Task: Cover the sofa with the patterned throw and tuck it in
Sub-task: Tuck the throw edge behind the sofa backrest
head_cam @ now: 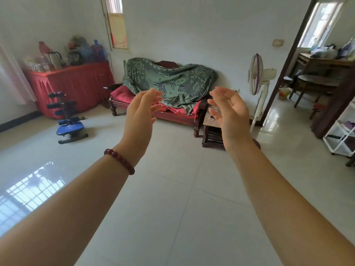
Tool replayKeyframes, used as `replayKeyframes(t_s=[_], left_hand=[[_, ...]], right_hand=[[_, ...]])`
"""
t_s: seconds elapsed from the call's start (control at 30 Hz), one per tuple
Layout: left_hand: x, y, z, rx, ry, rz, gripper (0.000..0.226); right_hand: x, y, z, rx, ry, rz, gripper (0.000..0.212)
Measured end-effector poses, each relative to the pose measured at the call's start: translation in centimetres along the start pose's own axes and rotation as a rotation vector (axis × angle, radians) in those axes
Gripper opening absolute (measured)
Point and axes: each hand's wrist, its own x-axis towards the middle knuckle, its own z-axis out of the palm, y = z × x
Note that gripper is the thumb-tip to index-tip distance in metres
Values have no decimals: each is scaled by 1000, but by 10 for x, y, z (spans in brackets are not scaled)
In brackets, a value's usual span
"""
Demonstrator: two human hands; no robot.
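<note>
A dark wooden sofa (pixel 172 118) with red cushions stands against the far wall. A green patterned throw (pixel 172 81) lies loosely over its back and bunches on the right part of the seat; the left red cushion (pixel 121 94) is uncovered. My left hand (pixel 140 116) and my right hand (pixel 228 114) are raised in front of me, palms facing each other, fingers relaxed, holding nothing. Both are well short of the sofa, with bare floor between.
A small dark side table (pixel 211 129) stands at the sofa's right end, a standing fan (pixel 257 87) beyond it. A blue exercise machine (pixel 67 120) sits left on the tiled floor, before a red-draped table (pixel 73 83). A doorway (pixel 307 73) opens at right.
</note>
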Motion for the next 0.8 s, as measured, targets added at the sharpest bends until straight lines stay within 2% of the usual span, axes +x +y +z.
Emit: replayKeyframes(t_s=[0.47, 0.8], left_hand=[[240, -48, -48, 63, 72, -13, 26], [450, -104, -23, -6, 106, 11, 26]], right_hand=[[188, 109, 130, 79, -9, 67, 3], [384, 194, 178, 45, -55, 30, 2]])
